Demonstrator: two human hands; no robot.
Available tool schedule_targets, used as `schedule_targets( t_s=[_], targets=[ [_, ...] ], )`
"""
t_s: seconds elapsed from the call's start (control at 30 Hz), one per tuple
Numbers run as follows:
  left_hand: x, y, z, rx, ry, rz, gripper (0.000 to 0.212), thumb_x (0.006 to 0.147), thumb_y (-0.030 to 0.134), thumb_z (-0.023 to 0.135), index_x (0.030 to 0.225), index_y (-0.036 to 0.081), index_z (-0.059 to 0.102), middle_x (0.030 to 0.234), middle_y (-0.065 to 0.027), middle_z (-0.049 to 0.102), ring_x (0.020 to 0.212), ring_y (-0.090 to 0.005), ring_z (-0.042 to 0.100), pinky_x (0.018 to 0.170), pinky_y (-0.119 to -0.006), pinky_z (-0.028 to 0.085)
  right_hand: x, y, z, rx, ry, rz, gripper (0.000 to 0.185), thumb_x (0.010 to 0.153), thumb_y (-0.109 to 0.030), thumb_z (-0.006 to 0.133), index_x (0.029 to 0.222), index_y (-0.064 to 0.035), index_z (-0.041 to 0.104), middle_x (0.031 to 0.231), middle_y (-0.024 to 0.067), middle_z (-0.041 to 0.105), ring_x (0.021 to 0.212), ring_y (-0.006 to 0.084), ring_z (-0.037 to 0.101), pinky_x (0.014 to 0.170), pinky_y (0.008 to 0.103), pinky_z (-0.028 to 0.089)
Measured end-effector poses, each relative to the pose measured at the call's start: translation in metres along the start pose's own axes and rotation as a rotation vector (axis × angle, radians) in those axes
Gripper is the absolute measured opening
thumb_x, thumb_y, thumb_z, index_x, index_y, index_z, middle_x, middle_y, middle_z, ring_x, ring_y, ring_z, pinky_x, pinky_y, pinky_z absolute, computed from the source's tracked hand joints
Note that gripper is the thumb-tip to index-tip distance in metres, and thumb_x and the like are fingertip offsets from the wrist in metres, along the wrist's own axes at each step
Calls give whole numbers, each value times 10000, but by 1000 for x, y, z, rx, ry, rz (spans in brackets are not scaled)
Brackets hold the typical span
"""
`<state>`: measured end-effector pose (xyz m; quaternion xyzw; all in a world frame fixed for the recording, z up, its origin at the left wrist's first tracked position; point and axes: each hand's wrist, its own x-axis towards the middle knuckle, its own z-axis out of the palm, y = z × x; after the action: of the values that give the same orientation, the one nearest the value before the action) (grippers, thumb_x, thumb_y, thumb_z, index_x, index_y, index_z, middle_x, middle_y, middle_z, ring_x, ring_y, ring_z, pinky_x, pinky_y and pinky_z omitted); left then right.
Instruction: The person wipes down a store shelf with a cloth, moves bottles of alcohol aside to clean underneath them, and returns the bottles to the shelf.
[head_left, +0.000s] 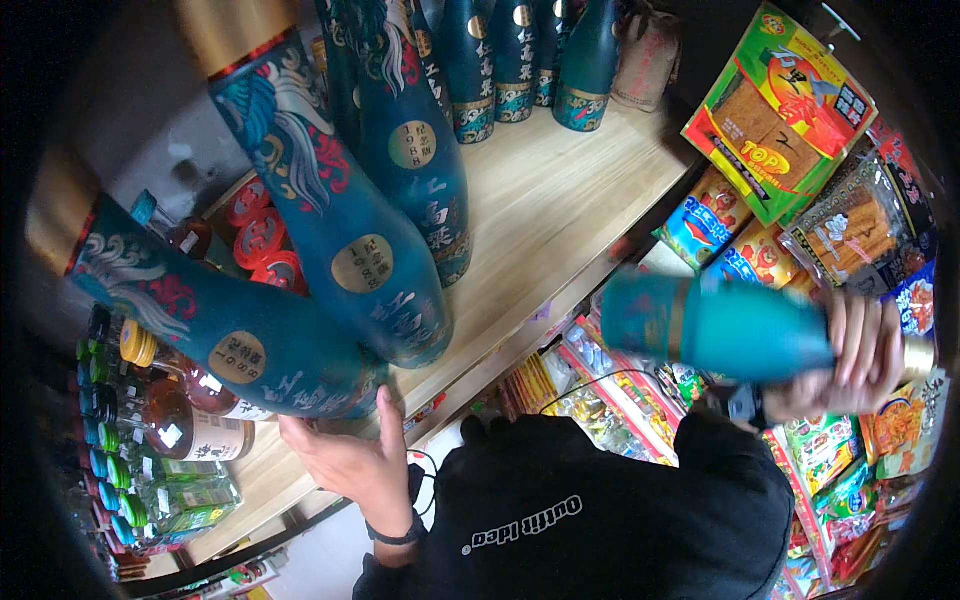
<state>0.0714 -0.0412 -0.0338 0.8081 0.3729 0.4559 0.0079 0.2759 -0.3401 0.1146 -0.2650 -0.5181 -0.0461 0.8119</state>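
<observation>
My left hand (349, 457) is at the foot of the nearest teal glass bottle (247, 356), its thumb along the base and the other fingertips hidden by the glass. This bottle has a gold cap, a painted wave-and-flower pattern and a round gold label. Two similar bottles, a middle one (352, 247) and a farther one (412, 150), stand close beside it on the wooden shelf (525, 225). Off the shelf to the right, my right hand (855, 352) grips another teal bottle (720, 326) by the neck. That bottle lies sideways and is motion-blurred, its gold cap poking out past my fingers.
More teal bottles (514, 67) and a cloth pouch (646, 56) stand at the back. Amber bottles (195, 420), green-capped bottles (135, 510) and red-lidded containers (262, 244) crowd the left. Hanging snack packets (780, 112) and packed snack trays (622, 382) fill the right.
</observation>
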Motion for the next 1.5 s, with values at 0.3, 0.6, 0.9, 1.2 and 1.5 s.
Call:
schedule_targets(
  t_s=[0.3,0.6,0.9,1.2,1.5],
  targets=[
    [1,4,4,-57,-25,-11,901,740,280,784,1366,-63,234,1219,-286,447,1045,-437,531,893,-479,437,-98,81,-20,-441,756,429,262,883,-95,519,653,-132,400,464,-56,335,378,99,358,455,255,356],
    [-2,1,4,-44,10,-7,879,759,265,775,1388,-62,256,1278,-292,455,1100,-423,520,928,-458,421,-138,220,-115,-624,736,296,226,853,-27,601,690,-64,449,540,30,454,412,118,435,412,259,376],
    [-1,2,3,-9,5,19,851,759,259,764,1364,-79,269,1272,-296,448,1102,-420,516,929,-454,411,-135,274,-156,-1086,769,70,73,820,-26,633,799,32,593,718,63,631,634,145,615,589,285,489],
    [-3,-1,4,68,23,48,855,770,253,755,1370,-92,253,1267,-300,446,1090,-418,518,919,-449,420,-137,301,-195,-1090,860,204,149,800,-88,681,844,51,655,795,49,679,727,127,615,673,294,492],
    [-2,1,4,93,3,41,932,751,328,762,1366,-100,208,1229,-326,432,1044,-455,522,890,-478,431,-164,353,-312,-893,921,191,218,843,-132,586,833,67,674,764,121,698,648,190,631,593,369,495]
  ],
)
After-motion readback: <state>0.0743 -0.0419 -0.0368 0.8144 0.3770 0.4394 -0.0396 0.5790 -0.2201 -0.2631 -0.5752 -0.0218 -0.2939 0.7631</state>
